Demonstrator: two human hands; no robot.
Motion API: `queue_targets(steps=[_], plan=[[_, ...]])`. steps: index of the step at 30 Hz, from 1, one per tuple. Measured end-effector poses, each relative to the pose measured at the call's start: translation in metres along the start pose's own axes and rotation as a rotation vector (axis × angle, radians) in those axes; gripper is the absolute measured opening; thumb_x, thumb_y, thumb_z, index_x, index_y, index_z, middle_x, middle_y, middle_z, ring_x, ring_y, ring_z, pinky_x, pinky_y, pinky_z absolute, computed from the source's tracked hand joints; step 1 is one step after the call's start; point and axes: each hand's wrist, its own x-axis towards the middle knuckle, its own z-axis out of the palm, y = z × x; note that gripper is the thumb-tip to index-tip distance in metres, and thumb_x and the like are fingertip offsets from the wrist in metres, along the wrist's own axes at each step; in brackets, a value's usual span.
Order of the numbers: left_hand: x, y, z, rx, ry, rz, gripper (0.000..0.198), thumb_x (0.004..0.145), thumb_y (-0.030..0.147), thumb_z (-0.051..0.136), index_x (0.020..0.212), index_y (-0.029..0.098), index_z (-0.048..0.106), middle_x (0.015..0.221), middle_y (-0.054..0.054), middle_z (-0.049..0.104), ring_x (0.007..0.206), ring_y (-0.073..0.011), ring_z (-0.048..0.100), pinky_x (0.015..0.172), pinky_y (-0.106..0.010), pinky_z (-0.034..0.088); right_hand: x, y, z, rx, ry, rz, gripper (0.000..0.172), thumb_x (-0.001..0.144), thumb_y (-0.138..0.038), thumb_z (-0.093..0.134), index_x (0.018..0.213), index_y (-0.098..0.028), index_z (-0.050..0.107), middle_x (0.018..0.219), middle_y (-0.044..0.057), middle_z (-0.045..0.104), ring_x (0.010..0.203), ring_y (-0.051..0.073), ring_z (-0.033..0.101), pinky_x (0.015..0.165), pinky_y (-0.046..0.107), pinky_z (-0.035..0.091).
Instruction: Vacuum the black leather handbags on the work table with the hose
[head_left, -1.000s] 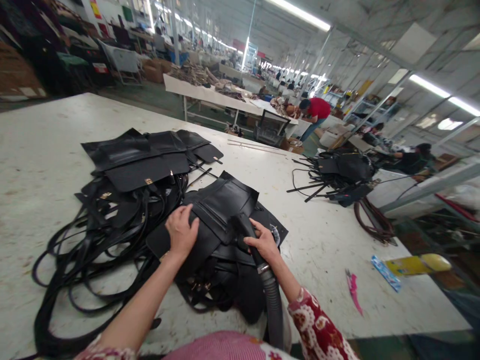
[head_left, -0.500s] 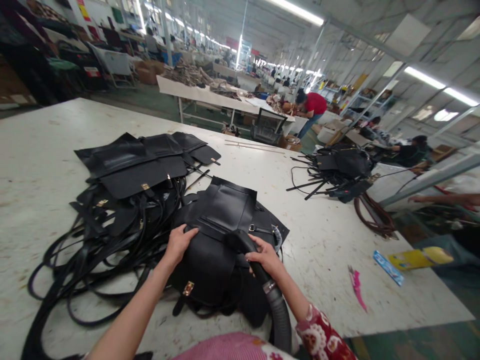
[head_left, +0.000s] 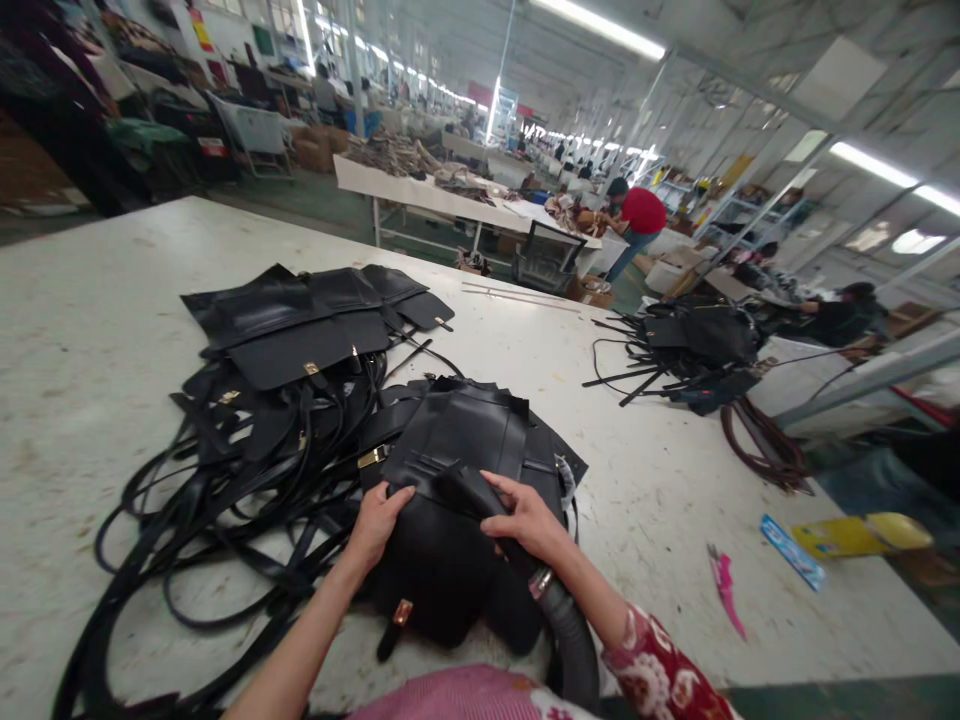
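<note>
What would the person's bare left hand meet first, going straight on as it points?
For the left hand, probably the smooth, black, leather-like bag right at its fingertips; the exact depth is hard to judge.

Wht tbl (head_left: 645, 590) holds blk bags (head_left: 442, 560), pink snips (head_left: 725, 592), blue pkt (head_left: 792, 552), yel bottle (head_left: 855, 535).

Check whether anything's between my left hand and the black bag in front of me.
Nothing visible: your left hand touches the black bag. The black nozzle in your right hand is over the bag, farther right.
</note>
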Motion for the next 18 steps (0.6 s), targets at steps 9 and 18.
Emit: queue_targets(steps=[9,18], plan=[[0.002,-0.023,-0.007,-0.117,-0.050,-0.096,0.032,0.060,0.039,0.067,0.077,0.013,0.058,0.066,-0.001,0.064,0.058,-0.0167,0.059,0.057,-0.028,0.047,0.073,-0.023,0.028,-0.075,-0.151,0.010,0.070,0.055,-0.015,0.069,0.122,-0.021,0.049,0.068,-0.003,0.062,0.037,0.011,0.053,0.034,0.022,0.044],[0.008,0.055,-0.033,-0.293,-0.119,-0.221,0.037,0.059,0.033,0.071,0.090,0.014,0.061,0.070,-0.005,0.068,0.061,-0.0200,0.064,0.057,-0.030,0.053,0.048,-0.059,0.029,0.021,0.037,-0.181,0.073,0.058,-0.018,0.070,0.125,-0.024,0.044,0.070,-0.005,0.060,0.043,0.009,0.052,0.037,0.020,0.044]])
